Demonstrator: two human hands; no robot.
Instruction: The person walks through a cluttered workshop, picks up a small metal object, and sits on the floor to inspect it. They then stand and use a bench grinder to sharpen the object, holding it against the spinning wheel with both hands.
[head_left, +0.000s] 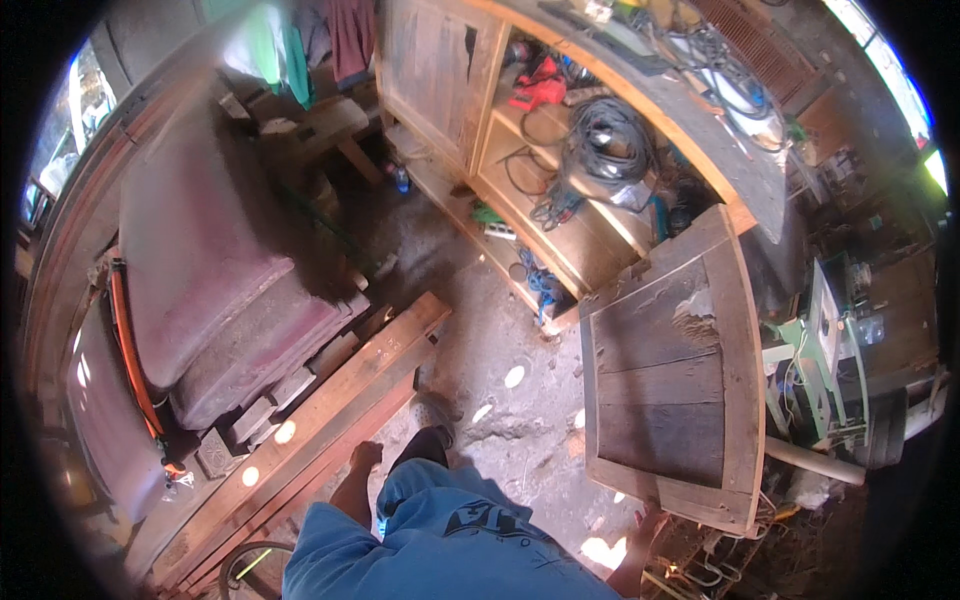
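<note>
My left hand point(367, 456) hangs beside my left leg with its fingers curled in, near a stack of long wooden beams point(345, 375); I see nothing in it. On the other side, my right hand point(650, 522) is at the lower edge of a swung-out wooden cabinet door point(660, 400), fingers apart. Whether they touch the door I cannot tell. The door has a worn frame and a torn patch near its top. Behind it stands the wooden cabinet point(510, 215), whose shelves hold a coiled black cable point(607, 140) and a red tool or case point(538, 84).
A dusty maroon padded seat point(210, 270) lies at the left, with an orange strap point(135, 350) by it. Tangled cables point(715, 75) cover the cabinet top. Blue cord point(541, 283) lies on the bottom shelf. A pale green metal frame point(820, 370) and a pole point(815, 461) stand right of the door.
</note>
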